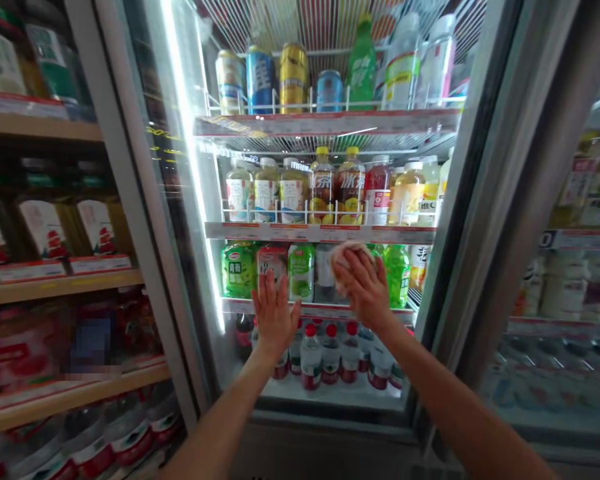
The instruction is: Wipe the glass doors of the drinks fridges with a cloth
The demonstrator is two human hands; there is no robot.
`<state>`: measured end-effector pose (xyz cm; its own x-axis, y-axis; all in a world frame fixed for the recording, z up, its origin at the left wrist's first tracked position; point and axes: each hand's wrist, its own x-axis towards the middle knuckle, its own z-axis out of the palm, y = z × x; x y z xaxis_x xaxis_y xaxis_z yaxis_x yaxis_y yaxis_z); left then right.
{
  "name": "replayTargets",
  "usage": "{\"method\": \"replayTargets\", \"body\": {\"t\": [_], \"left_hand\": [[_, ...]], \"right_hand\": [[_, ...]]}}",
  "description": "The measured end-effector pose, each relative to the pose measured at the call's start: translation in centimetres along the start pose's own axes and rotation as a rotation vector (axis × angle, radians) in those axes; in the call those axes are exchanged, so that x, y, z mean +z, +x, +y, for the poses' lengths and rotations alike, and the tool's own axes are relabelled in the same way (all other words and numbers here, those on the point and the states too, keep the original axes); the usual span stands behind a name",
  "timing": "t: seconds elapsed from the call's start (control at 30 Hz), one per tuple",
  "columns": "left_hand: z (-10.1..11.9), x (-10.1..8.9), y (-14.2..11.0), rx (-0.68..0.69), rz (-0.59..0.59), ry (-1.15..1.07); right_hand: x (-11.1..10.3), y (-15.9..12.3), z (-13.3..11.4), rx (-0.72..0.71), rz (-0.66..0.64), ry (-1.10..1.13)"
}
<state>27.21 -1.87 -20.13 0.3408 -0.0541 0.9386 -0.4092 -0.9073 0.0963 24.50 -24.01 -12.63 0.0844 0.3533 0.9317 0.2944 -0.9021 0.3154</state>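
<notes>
In the head view, my left hand (pixel 273 310) is raised with its fingers spread, palm towards the glass front of a lit drinks fridge. It holds nothing; whether it touches the glass I cannot tell. My right hand (pixel 369 287) is closed over a pale pinkish cloth (pixel 341 257), holding it up against or close to the glass. Behind my hands is a shelf with green drink bottles (pixel 239 270) and a green-and-white container (pixel 301 272). Small clear bottles with red caps (pixel 311 357) stand on the bottom level. My right hand and the cloth hide part of the shelf.
The fridge's metal door frame (pixel 480 220) runs up the right side, with a bright light strip (pixel 187 133) at left. Upper shelves hold cans (pixel 294 77) and iced tea bottles (pixel 322 190). Wooden shelves (pixel 55 285) with bottles stand left; another drinks fridge is at right.
</notes>
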Motion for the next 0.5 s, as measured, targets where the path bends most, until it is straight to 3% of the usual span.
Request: {"method": "replayTargets", "body": {"t": [0.1,0.17,0.3,0.37,0.5], "left_hand": [[-0.1,0.0,0.0,0.015,0.005,-0.024],[-0.1,0.1,-0.1,0.019,0.014,-0.031],[-0.1,0.1,-0.1,0.031,0.023,0.006],[-0.1,0.1,-0.1,0.038,0.021,0.022],[-0.1,0.2,0.0,0.038,0.015,0.01]], "right_hand": [[-0.8,-0.6,2.1,0.253,0.244,-0.097],[-0.9,-1.0,2.7,0.348,0.336,-0.133],[-0.3,-2.1,0.9,0.122,0.112,-0.044],[-0.2,-2.4,0.6,0.08,0.079,-0.031],[-0.5,-2.2,1.7,0.376,0.297,-0.117]]}}
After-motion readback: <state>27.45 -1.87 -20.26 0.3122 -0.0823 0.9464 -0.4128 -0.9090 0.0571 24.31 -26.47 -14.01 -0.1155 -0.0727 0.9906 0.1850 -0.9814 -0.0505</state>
